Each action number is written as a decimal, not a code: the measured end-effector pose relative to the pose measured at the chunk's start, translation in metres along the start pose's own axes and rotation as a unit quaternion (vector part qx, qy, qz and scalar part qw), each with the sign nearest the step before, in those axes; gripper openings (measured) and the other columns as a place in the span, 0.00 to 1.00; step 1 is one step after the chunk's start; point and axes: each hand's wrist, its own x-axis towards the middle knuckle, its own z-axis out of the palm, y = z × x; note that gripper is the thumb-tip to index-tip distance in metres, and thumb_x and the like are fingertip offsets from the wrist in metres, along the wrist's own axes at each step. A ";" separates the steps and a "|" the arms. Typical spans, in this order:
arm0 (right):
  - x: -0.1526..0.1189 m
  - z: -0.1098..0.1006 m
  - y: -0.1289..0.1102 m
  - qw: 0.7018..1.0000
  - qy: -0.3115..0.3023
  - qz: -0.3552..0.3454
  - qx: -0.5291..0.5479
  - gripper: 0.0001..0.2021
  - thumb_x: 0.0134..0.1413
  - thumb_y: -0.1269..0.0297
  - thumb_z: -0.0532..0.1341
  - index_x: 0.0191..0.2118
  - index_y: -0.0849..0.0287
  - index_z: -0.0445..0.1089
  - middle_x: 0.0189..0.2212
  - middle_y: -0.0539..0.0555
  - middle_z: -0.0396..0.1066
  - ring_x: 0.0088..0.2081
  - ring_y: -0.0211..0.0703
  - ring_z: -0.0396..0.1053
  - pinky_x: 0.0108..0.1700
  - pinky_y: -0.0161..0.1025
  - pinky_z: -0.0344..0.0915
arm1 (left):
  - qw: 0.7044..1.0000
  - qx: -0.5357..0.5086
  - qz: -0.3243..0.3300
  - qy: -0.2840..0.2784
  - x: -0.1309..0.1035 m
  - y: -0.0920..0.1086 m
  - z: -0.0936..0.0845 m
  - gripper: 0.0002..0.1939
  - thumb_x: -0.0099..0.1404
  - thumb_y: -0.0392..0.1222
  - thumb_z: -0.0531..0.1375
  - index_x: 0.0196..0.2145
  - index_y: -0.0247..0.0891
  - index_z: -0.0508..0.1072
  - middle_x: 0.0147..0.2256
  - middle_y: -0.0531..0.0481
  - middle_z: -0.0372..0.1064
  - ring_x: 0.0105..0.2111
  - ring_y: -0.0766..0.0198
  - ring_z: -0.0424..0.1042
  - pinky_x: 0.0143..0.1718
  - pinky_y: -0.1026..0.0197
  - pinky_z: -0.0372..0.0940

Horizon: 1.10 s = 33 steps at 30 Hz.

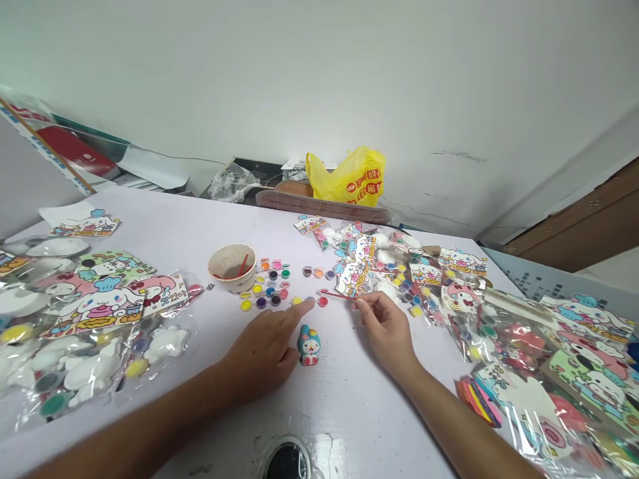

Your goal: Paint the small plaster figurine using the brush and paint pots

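My right hand [387, 329] pinches a thin red paintbrush [342, 296] between thumb and fingertips. The brush tip points left, just above a small red paint pot [323, 303]. My left hand [267, 346] reaches in from the left with its index finger stretched out onto the same short strip of paint pots, its thumb apart below. Between the hands stands a small painted figurine [309, 346] with a blue hood, white face and red marks low down. More paint pots [261, 302] with open lids lie beyond my left hand. A paper cup [238, 285] holds murky water and red sticks.
Clear packets with white figurines, paints and cartoon cards lie at left [94, 366], back right [384, 266] and right [539, 392]. A yellow plastic bag [349, 176] stands behind the table's far edge. A dark round object [287, 459] sits at the near edge.
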 end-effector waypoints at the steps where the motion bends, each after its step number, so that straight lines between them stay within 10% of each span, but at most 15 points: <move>1: 0.000 0.000 0.000 1.000 0.000 0.001 0.002 0.13 0.61 0.52 0.60 0.35 0.57 0.70 0.30 0.53 0.73 0.29 0.42 0.66 0.33 0.39 0.63 | 1.000 0.001 -0.001 -0.002 0.000 0.000 0.000 0.41 0.55 0.30 0.50 0.66 0.41 0.49 0.48 0.45 0.71 0.40 0.53 0.69 0.43 0.51 0.62; 19: 0.000 -0.002 -0.006 1.000 0.002 -0.003 0.027 0.13 0.58 0.52 0.62 0.31 0.57 0.67 0.24 0.50 0.68 0.25 0.40 0.63 0.29 0.36 0.60 | 1.000 -0.022 -0.009 0.005 -0.001 0.001 -0.003 0.42 0.53 0.29 0.50 0.65 0.43 0.47 0.46 0.46 0.69 0.40 0.53 0.69 0.44 0.51 0.63; 22: -0.001 -0.003 -0.010 0.999 -0.016 -0.012 0.042 0.14 0.58 0.51 0.62 0.29 0.57 0.67 0.23 0.49 0.66 0.24 0.39 0.61 0.27 0.36 0.59 | 0.998 -0.035 0.010 0.045 -0.004 0.000 -0.002 0.34 0.54 0.30 0.50 0.59 0.41 0.53 0.55 0.42 0.62 0.47 0.52 0.68 0.47 0.52 0.64; 33: -0.011 0.006 -0.011 0.992 -0.098 0.039 0.062 0.16 0.61 0.49 0.60 0.30 0.57 0.66 0.23 0.49 0.65 0.24 0.38 0.58 0.27 0.36 0.54 | 0.998 0.005 -0.056 0.003 -0.001 0.008 -0.011 0.08 0.55 0.29 0.50 0.30 0.41 0.57 0.30 0.51 0.61 0.30 0.58 0.61 0.32 0.56 0.55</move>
